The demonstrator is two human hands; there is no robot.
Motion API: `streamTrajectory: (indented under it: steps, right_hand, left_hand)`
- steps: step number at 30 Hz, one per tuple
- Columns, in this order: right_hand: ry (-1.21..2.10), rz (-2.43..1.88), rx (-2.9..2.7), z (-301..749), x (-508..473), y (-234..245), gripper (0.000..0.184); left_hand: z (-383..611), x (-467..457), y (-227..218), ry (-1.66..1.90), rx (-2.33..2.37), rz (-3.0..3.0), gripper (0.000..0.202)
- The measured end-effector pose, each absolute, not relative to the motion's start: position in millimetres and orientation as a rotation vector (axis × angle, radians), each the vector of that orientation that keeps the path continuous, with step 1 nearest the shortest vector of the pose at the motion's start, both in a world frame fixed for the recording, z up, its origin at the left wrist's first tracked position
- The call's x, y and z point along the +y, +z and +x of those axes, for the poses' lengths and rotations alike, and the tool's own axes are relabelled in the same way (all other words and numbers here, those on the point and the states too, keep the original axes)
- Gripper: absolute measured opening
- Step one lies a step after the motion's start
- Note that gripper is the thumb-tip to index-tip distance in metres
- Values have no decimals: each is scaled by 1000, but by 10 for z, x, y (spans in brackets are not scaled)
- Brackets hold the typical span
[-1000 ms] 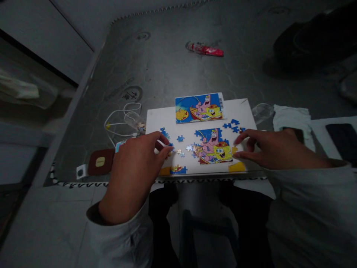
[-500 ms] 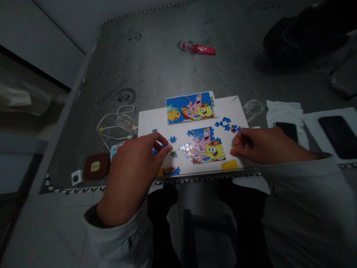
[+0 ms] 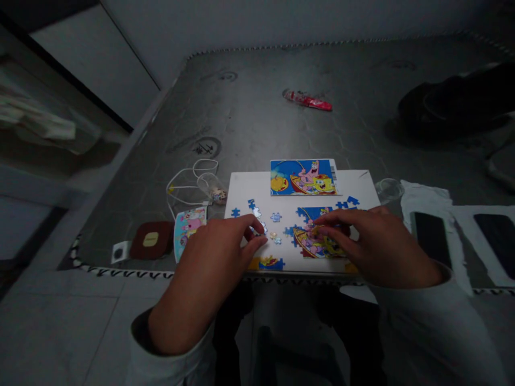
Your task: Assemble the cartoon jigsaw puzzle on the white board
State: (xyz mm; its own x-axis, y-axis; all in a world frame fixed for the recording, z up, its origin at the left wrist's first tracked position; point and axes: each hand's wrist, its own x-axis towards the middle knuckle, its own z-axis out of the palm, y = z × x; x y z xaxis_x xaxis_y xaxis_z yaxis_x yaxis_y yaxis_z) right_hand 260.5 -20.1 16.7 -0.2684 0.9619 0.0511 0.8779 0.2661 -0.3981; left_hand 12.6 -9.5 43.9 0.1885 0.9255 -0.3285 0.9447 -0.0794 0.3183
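On a white board (image 3: 245, 195) lies a partly assembled cartoon jigsaw puzzle (image 3: 308, 215), much of it covered by my right hand (image 3: 374, 246). Those fingers rest on the puzzle's picture, and any piece under them is hidden. My left hand (image 3: 217, 268) stands left of the puzzle, its fingertips among loose pieces. One blue piece (image 3: 276, 217) lies just beyond them. More blue pieces (image 3: 346, 202) sit above the puzzle's right side. A printed picture card (image 3: 303, 177) lies at the board's far edge.
The board sits on a dark patterned table top (image 3: 249, 118) with a red wrapper (image 3: 308, 100) beyond it. A white cable (image 3: 189, 185), brown pouch (image 3: 151, 241) and pink card (image 3: 189, 228) lie left; a glass (image 3: 388, 189) and dark phone (image 3: 431, 238) lie right.
My right hand has moved left from the puzzle's right edge onto its picture, and the yellow piece at its fingers is out of sight. My left fingertips have shifted toward the loose pieces. The view has tilted up.
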Motion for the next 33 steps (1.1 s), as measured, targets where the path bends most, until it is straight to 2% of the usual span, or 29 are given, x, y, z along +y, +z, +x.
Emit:
streamTrajectory:
  steps: [5, 9, 11, 16, 22, 33]
  right_hand:
    - [488, -1497, -2323, 2230, -252, 118, 18]
    - [541, -1508, -2317, 1996, -302, 62, 10]
    - [538, -1508, -2300, 1922, -312, 37, 6]
    - [483, -1446, -2332, 1850, -314, -23, 9]
    - [399, -1518, -2436, 1883, -308, -69, 4]
    - [653, -1596, -2575, 1853, -295, -155, 19]
  left_hand:
    - [28, -115, 353, 45, 1488, 2080, 21]
    - [-21, -128, 312, 112, 1362, 2090, 20]
    - [-38, -130, 304, 131, 1343, 2085, 19]
    - [-72, -105, 253, 205, 1325, 2088, 17]
    - [-55, -52, 190, 92, 1371, 2056, 19]
    - [11, -39, 147, 43, 1482, 2034, 20]
